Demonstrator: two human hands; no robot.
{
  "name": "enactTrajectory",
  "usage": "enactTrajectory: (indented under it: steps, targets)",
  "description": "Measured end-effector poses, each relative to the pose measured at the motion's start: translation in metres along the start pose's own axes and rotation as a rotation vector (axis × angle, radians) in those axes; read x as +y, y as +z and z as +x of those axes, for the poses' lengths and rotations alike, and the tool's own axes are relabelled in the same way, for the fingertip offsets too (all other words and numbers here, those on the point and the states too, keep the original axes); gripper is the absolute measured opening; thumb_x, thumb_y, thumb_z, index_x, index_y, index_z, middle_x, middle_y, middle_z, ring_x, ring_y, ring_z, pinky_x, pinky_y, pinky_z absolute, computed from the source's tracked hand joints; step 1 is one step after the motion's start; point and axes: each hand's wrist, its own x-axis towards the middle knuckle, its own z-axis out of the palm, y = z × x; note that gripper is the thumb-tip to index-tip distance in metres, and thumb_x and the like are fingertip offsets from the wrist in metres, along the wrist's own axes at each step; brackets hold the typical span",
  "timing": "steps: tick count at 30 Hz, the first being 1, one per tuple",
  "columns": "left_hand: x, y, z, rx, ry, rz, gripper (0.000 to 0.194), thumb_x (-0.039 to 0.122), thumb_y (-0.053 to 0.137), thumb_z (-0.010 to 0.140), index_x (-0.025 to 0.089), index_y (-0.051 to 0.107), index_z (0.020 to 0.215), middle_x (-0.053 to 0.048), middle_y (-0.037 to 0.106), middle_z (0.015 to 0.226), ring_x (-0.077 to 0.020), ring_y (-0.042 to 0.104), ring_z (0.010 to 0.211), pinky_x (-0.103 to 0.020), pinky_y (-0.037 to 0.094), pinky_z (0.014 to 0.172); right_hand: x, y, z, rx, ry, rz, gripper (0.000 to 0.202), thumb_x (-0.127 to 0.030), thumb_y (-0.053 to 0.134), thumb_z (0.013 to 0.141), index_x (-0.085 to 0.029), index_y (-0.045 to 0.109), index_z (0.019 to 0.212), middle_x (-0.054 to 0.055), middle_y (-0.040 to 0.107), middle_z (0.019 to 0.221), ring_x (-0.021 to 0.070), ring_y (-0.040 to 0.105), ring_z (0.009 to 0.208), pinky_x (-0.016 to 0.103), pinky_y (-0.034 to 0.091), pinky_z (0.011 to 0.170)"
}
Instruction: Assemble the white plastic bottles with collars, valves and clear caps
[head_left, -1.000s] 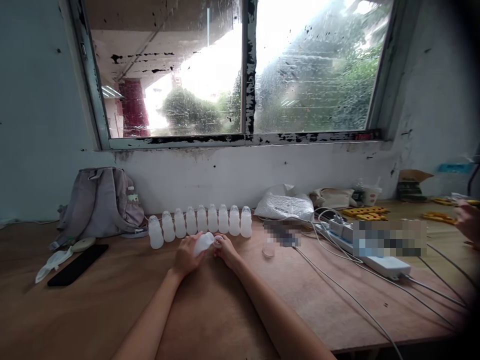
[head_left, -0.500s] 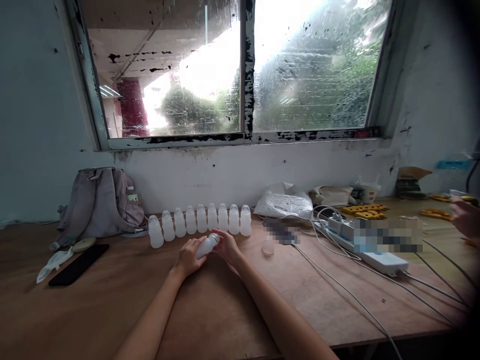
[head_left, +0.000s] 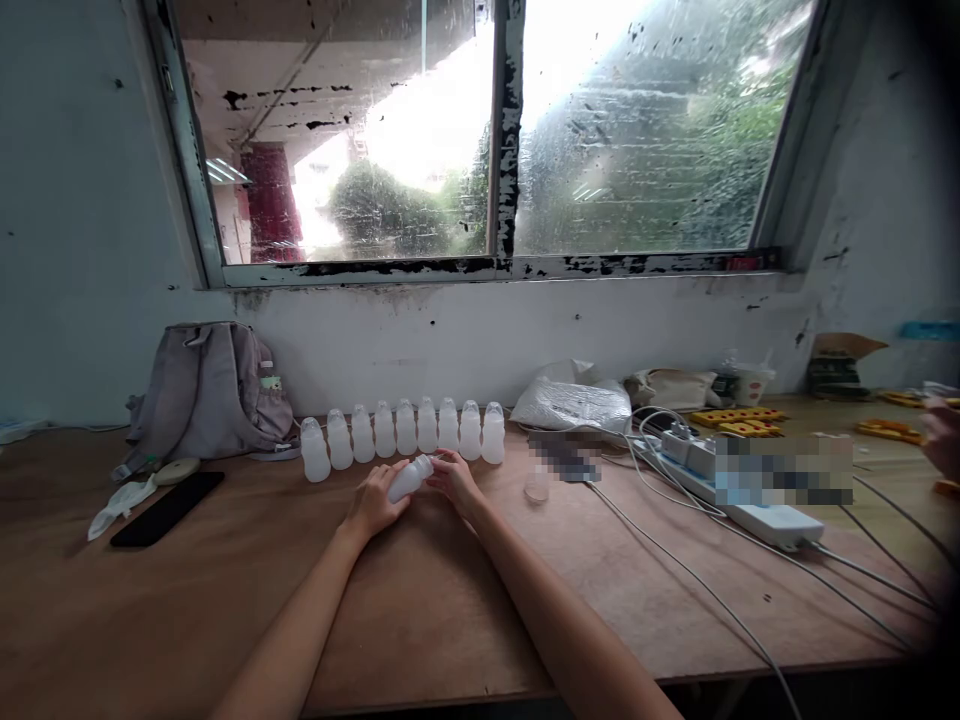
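The frosted bottle (head_left: 406,482) is held tilted just above the table (head_left: 420,620), in front of the standing row, its narrow neck end pointing up and toward the right hand (head_left: 459,488). The left hand (head_left: 371,504) is wrapped around the body of the bottle. The right hand's fingers are curled close together at the neck; whether they grip it, pinch some small part or merely touch it, I cannot tell. What has just changed is mostly at that end: half a second ago the fingers were partly spread beside the top, and now they bend in closer around the opening. As I judge it, the handling is centred on the neck, with the left hand serving as the steady support. Against the earliest frame, where the bottle lay flatter between the hands, it now slants more steeply. The row of nine bottles (head_left: 406,428) stands upright along the back as before, and the small clear cup-like piece (head_left: 536,487) remains on the table to the right, well apart from both hands. The whole view has shifted slightly too, so the backpack (head_left: 210,395) and the window (head_left: 420,200) appear a little higher.
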Motion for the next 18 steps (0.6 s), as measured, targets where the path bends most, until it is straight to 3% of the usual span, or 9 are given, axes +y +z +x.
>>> enactTrajectory:
  steps: [5,18]
  targets:
    - [-0.0016,-0.001,-0.0008,-0.024,-0.019,0.006,0.055,0.025,0.058,0.068,0.027,0.043,0.121,-0.003,0.057,0.096,-0.0204,0.051,0.087,-0.033,0.044,0.079,-0.0008,-0.0041,-0.0004,-0.012,-0.006,-0.03,0.023,-0.022,0.066,0.058,-0.016,0.053,0.076,0.001,0.058,0.069,0.013,0.057,0.062,0.025,0.048,0.056]
    - [-0.0028,-0.0048,-0.0008,-0.031,0.017,0.006,0.056,0.021,0.057,0.066,0.027,0.044,0.12,-0.003,0.057,0.096,-0.0207,0.051,0.087,-0.033,0.041,0.081,-0.0008,-0.0044,-0.0026,-0.054,0.025,-0.141,0.017,-0.027,0.06,0.065,-0.017,0.054,0.077,0.002,0.06,0.068,0.0153,0.06,0.062,0.029,0.05,0.059]
